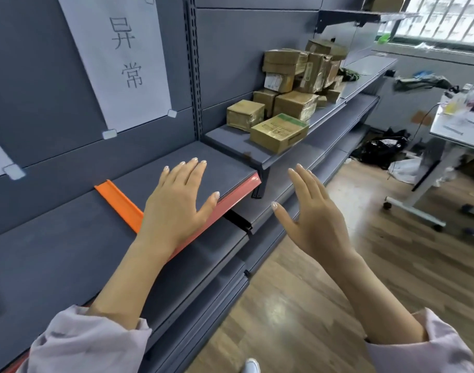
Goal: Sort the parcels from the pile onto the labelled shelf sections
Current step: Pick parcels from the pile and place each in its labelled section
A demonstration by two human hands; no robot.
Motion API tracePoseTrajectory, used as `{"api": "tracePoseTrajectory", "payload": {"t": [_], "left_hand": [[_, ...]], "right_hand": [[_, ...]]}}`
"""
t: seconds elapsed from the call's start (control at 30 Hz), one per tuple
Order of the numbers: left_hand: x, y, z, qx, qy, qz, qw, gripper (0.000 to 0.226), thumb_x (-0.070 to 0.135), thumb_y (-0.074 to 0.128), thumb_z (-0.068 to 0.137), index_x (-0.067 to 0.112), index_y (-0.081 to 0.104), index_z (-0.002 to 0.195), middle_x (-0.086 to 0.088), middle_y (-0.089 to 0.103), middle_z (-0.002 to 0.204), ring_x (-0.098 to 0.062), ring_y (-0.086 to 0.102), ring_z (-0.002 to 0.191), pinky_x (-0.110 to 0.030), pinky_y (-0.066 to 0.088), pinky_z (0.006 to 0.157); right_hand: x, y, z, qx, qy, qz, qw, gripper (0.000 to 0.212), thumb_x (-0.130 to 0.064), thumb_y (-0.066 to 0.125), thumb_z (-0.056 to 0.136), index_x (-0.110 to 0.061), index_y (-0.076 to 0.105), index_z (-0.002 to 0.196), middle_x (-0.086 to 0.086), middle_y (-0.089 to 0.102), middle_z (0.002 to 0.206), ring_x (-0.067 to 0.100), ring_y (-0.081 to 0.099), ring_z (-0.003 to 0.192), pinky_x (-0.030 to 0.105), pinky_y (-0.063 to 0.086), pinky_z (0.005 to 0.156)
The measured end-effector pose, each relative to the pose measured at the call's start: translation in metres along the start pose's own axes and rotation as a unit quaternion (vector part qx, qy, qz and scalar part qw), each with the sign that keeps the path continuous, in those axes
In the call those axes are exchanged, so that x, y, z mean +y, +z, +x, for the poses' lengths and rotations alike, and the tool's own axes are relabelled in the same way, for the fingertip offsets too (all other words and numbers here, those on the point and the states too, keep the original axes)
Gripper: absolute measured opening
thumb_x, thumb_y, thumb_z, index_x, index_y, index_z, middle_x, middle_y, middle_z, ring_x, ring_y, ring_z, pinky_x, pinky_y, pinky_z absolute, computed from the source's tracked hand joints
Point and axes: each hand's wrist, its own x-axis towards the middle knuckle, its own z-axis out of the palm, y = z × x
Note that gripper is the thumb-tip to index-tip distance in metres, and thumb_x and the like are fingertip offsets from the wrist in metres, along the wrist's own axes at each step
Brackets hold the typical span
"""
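A pile of brown cardboard parcels [297,84] sits on the raised grey shelf [230,140] to the right. The nearest parcel [279,131], with a green-edged label, lies at that shelf's front edge. My left hand [176,203] is stretched out flat, fingers straight, over the lower grey shelf section [225,170] with the red front edge; whether it touches the shelf is unclear. My right hand [314,219] is held out in the air, fingers straight, in front of the shelves. Both hands hold nothing. A white paper label [117,60] with two characters hangs on the back panel.
An orange divider strip [117,203] lies across the lower shelf left of my left hand. More grey shelves [203,278] run below. Wooden floor [338,292] is to the right, with a wheeled white table [451,125] and black bags [381,149] beyond.
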Motion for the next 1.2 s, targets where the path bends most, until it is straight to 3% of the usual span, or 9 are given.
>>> {"api": "tracePoseTrajectory", "payload": {"t": [0.73,0.93,1.07,1.2], "left_hand": [[0.111,0.122,0.235,-0.016,0.018,0.008,1.0,0.075,0.057,0.028,0.09,0.008,0.041,0.146,-0.011,0.044,0.149,-0.028,0.038,0.14,-0.043,0.02,0.117],[0.179,0.167,0.297,0.001,-0.026,0.022,0.999,0.074,0.056,0.029,0.091,0.007,0.041,0.146,-0.012,0.045,0.149,-0.03,0.037,0.14,-0.046,0.02,0.117],[0.227,0.198,0.335,0.008,-0.06,0.02,0.998,0.076,0.057,0.026,0.09,0.009,0.038,0.147,-0.011,0.042,0.15,-0.028,0.034,0.141,-0.045,0.018,0.118],[0.261,0.217,0.36,0.027,-0.105,0.028,0.994,0.076,0.058,0.026,0.089,0.01,0.037,0.147,-0.01,0.042,0.15,-0.027,0.033,0.141,-0.045,0.02,0.117]], "right_hand": [[0.248,0.042,0.139,-0.037,0.092,0.034,0.994,0.077,-0.061,0.032,0.091,-0.012,0.039,0.149,0.006,0.038,0.157,0.025,0.035,0.145,0.044,0.046,0.105],[0.349,0.047,0.171,-0.066,0.064,0.062,0.994,0.078,-0.061,0.031,0.09,-0.012,0.04,0.15,0.005,0.039,0.157,0.025,0.036,0.145,0.044,0.046,0.105],[0.424,0.04,0.196,-0.091,0.046,0.082,0.991,0.07,-0.053,0.045,0.094,-0.015,0.036,0.152,0.0,0.034,0.159,0.021,0.031,0.147,0.039,0.042,0.107],[0.487,0.036,0.219,-0.121,0.038,0.092,0.988,0.07,-0.05,0.046,0.094,-0.019,0.031,0.155,-0.004,0.027,0.161,0.016,0.025,0.148,0.036,0.04,0.107]]}}
